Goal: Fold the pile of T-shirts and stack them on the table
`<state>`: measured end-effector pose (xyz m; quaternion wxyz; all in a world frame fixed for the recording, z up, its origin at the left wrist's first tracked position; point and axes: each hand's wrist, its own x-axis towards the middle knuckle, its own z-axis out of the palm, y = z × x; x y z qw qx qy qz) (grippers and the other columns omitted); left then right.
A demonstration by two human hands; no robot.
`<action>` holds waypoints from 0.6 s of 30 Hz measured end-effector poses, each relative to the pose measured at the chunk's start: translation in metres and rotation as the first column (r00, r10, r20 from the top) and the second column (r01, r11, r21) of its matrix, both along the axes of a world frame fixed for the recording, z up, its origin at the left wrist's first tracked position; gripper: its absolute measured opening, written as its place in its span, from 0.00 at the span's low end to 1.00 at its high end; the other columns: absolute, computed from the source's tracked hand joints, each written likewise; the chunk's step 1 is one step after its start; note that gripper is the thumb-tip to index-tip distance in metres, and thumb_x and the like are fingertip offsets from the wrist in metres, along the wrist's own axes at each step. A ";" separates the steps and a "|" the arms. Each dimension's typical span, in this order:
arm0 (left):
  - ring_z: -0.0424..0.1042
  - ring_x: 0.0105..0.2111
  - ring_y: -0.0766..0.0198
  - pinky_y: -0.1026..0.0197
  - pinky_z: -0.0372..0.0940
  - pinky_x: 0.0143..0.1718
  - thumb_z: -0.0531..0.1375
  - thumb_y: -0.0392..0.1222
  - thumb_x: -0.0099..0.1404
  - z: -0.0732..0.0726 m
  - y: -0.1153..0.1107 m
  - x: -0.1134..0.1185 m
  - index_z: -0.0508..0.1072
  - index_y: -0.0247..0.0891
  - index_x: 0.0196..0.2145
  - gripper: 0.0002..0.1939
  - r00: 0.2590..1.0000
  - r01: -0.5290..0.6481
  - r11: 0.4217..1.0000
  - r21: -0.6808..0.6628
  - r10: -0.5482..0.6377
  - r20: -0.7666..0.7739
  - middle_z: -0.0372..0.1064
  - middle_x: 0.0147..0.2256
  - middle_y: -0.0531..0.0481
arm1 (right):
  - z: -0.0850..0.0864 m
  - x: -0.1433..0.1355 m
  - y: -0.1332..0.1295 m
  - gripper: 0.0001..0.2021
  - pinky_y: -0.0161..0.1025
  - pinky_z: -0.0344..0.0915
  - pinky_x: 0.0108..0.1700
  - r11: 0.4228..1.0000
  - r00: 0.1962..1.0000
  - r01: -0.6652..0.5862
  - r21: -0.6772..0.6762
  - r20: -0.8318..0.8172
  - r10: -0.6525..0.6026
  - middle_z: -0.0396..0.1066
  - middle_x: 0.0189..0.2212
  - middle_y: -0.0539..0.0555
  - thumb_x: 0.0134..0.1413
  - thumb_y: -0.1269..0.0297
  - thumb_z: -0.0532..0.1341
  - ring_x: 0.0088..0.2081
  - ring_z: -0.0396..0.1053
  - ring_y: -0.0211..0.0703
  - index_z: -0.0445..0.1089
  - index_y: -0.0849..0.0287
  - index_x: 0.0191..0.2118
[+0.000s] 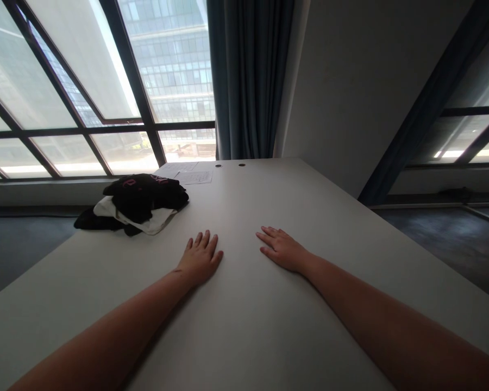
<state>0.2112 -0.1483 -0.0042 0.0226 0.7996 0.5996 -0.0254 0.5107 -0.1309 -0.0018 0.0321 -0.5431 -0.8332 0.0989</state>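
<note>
While our left hand and right hand lie mid-frame on the white counter, each grip open, fingers spread, the black-and-white clothing sits bunched left of centre.

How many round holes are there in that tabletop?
2. The left hole and the right hole sit side by side near the far edge of the white table. Any under the heaped clothes would be hidden.
</note>
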 end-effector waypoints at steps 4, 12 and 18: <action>0.39 0.76 0.41 0.37 0.40 0.74 0.44 0.59 0.78 -0.001 -0.044 0.031 0.51 0.34 0.77 0.39 0.987 0.159 0.987 -0.008 -0.158 0.042 0.38 0.77 0.36 | 0.002 -0.005 -0.012 0.35 0.57 0.39 0.76 0.999 0.998 0.032 -0.014 0.059 -0.031 0.40 0.78 0.63 0.73 0.50 0.48 0.78 0.40 0.58 0.51 0.61 0.78; 0.42 0.76 0.49 0.44 0.40 0.76 0.44 0.54 0.78 0.001 -0.037 0.042 0.53 0.28 0.76 0.37 0.984 0.151 0.988 0.016 -0.152 0.096 0.42 0.76 0.39 | 0.001 -0.012 -0.013 0.35 0.57 0.38 0.76 0.998 0.995 0.061 -0.009 0.080 -0.060 0.40 0.78 0.61 0.73 0.49 0.47 0.78 0.40 0.57 0.50 0.59 0.78; 0.40 0.77 0.49 0.44 0.40 0.75 0.42 0.54 0.78 -0.001 0.034 0.035 0.51 0.27 0.76 0.38 0.995 0.023 1.000 0.001 -0.023 0.097 0.40 0.77 0.35 | -0.003 -0.015 -0.007 0.36 0.59 0.37 0.76 0.998 0.997 0.060 -0.002 0.050 -0.059 0.41 0.78 0.61 0.72 0.47 0.48 0.78 0.39 0.58 0.51 0.58 0.78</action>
